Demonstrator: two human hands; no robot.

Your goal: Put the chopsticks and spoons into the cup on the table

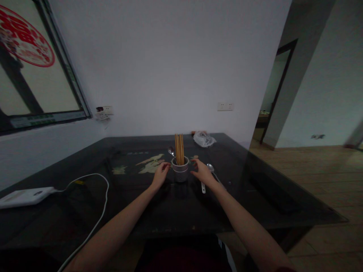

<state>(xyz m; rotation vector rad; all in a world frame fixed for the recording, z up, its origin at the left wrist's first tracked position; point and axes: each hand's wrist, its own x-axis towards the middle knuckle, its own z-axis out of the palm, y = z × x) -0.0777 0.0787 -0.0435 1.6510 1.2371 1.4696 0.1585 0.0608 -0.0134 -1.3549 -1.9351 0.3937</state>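
A small grey cup [180,172] stands upright on the dark glass table [141,211], holding several wooden chopsticks [179,149] and a metal spoon [171,151]. My left hand [160,173] rests just left of the cup, fingers apart and reaching toward it. My right hand [202,170] sits just right of the cup with fingers spread, holding nothing. Under and beside my right hand lie a metal spoon [211,168] and a white-handled utensil [203,187] on the table.
A white device [24,196] with a white cable [96,211] lies at the table's left. A crumpled plastic bag [204,139] sits at the far edge by the wall. A doorway [276,90] and wooden floor [312,170] are on the right.
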